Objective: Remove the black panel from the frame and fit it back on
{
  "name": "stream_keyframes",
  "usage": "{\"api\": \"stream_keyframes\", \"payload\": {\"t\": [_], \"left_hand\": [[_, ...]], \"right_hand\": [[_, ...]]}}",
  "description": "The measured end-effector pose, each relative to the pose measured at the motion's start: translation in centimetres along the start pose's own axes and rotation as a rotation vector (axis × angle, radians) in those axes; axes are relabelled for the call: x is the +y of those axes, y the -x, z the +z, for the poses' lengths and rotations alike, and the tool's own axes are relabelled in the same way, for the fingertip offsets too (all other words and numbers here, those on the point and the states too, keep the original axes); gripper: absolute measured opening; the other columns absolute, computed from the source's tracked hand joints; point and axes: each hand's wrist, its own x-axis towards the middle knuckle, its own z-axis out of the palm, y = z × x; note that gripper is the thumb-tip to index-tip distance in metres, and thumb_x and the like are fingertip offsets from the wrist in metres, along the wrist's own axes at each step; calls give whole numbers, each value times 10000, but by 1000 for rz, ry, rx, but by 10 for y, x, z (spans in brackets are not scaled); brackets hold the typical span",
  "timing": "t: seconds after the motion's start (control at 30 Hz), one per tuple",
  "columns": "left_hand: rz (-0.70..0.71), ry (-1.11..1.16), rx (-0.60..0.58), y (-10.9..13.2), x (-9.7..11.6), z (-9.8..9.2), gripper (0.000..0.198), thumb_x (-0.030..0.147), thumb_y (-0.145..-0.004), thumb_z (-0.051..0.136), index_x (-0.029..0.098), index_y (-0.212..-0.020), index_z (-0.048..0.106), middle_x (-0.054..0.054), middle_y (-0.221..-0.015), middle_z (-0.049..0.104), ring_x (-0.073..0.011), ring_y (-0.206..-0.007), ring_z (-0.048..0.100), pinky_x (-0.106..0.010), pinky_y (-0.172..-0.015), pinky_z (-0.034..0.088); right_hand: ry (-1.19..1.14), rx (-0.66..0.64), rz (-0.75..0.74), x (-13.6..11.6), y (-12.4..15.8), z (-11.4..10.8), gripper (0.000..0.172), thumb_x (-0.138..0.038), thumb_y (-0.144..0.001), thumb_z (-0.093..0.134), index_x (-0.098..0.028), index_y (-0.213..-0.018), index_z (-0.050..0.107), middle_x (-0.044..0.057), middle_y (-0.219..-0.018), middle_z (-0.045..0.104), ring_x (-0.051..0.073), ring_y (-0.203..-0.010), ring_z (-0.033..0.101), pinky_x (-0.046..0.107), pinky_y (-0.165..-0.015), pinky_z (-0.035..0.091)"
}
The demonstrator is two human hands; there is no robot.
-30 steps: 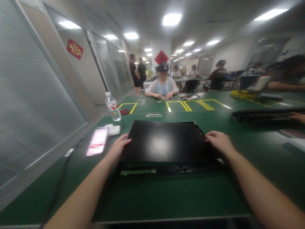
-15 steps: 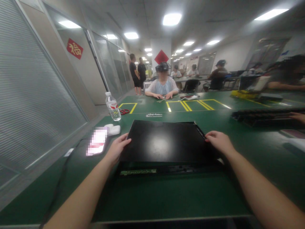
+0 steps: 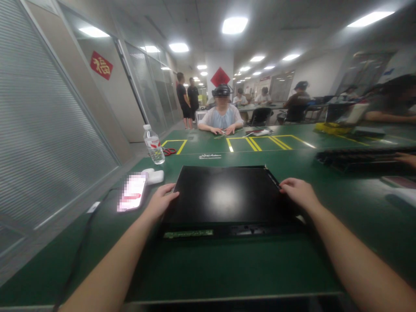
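A flat black screen panel (image 3: 224, 195) lies over a dark shallow casing (image 3: 247, 230), whose front strip sticks out below it. A narrow green circuit board (image 3: 188, 234) shows on that strip. My left hand (image 3: 163, 200) is closed on the panel's left edge, thumb on top. At the upper right edge, my right hand (image 3: 298, 192) pinches the rim where panel and casing meet; its fingertips partly hide which one it grips. The casing's right side shows as a thin rim beyond the panel.
Left on the green table (image 3: 234, 273) are a lit phone (image 3: 132, 192), a white case (image 3: 155, 176), a cable, a water bottle (image 3: 154, 145) and red-handled scissors (image 3: 169, 151). Small pale pieces (image 3: 209, 156) lie ahead. A co-worker (image 3: 221, 115) sits opposite; a long black part (image 3: 357, 160) is at right.
The panel's front edge has come down slightly toward the casing, narrowing the gap above the front strip. Both hands hold nearly the same places.
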Motion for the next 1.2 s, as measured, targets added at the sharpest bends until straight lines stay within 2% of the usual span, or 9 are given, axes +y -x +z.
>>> {"api": "stream_keyframes", "payload": {"t": [0.1,0.2,0.5,0.63,0.77,0.93,1.2], "left_hand": [[95,-270,13,-4,-4,-3,318,282,-613,775,207,-920,809,-125,-1285,718,-385,-1287,574,-490,-1118,393],[126,-378,-31,-4,-4,-3,322,321,-635,737,215,-931,811,-121,-1293,717,-390,-1256,588,-500,-1101,409],[204,-465,-108,-1,-1,1,167,302,-646,691,230,-770,777,-89,-1017,766,-356,-1106,651,-453,-1026,480],[201,-471,-85,-3,-5,0,136,294,-621,711,222,-730,747,-102,-1024,749,-358,-1112,644,-453,-1003,498],[191,-469,-113,-4,-8,0,105,305,-626,705,227,-692,729,-103,-1021,739,-365,-1130,631,-454,-996,509],[194,-532,-132,-7,-12,-2,185,332,-659,680,209,-776,754,-121,-1144,715,-363,-1189,616,-458,-1039,486],[197,-691,-133,-18,-25,-9,425,388,-680,666,135,-1012,750,-206,-1372,603,-377,-1285,564,-480,-1079,448]], "right_hand": [[4,10,0,0,0,0,207,-269,-791,580,-215,-842,773,46,-757,766,223,-800,695,290,-648,439],[6,12,0,0,-1,1,195,-261,-788,587,-217,-835,771,41,-754,767,224,-804,696,290,-644,430],[-22,22,-4,0,1,0,195,-261,-782,584,-223,-825,770,43,-738,762,230,-806,700,290,-645,438],[-9,7,7,-3,2,-2,195,-256,-791,581,-224,-827,770,38,-753,768,227,-830,701,290,-665,438],[-5,-4,19,-5,2,-3,195,-238,-798,578,-220,-835,769,39,-761,771,228,-841,703,295,-675,441],[-16,-4,19,-2,1,-1,195,-218,-794,585,-218,-859,769,36,-755,771,224,-843,704,291,-680,443],[-27,16,-2,1,0,1,194,-242,-784,586,-218,-835,772,41,-746,767,219,-787,700,283,-632,438]]}}
